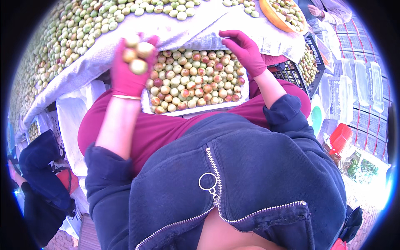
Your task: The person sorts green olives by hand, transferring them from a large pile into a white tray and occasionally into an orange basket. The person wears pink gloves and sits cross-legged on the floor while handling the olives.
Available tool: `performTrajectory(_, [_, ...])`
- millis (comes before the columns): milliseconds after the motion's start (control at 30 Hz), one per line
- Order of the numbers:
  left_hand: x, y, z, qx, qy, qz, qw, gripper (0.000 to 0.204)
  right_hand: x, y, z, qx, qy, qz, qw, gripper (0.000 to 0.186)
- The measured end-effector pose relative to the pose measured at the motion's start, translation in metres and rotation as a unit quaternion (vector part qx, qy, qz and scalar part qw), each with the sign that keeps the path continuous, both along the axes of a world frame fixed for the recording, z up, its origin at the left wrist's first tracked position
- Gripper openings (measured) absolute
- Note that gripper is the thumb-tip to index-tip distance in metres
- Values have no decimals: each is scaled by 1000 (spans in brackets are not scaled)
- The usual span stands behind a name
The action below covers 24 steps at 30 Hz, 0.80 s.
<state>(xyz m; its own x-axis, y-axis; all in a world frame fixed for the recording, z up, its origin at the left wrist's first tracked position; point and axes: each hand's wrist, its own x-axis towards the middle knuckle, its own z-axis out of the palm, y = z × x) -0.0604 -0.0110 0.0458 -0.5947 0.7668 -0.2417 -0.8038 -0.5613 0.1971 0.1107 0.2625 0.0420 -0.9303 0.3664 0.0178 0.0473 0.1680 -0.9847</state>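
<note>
My left hand (126, 81), in a pink glove, is turned palm up at the left of a white crate (200, 111). Several round jujubes (138, 66), pale green with brownish blush, rest in its curled fingers. Between my knees, the crate is full of jujubes (193, 85) of the same kind, green to reddish. My right hand (246, 51), gloved in pink too, hovers over the crate's far right corner. Its fingers are bent and apart, with nothing seen between them.
A cloth-edged surface heaped with green jujubes (89, 27) spans the far left. Far right stand an orange basket (266, 14) and a black crate (320, 62), both holding fruit. Other people (43, 166) are at the left and at the upper right (333, 11).
</note>
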Motion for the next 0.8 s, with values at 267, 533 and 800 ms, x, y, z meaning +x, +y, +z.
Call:
performTrajectory(267, [111,33,24,-243,616,-54,748,83,11,-71,51,-93,-5,181,979,49])
performTrajectory(533, [125,37,49,-186,476,-157,845,79,28,-67,60,-273,-43,124,953,47])
performTrajectory(800, [113,18,42,-169,10,-185,968,60,37,-43,44,-532,-2,131,837,50])
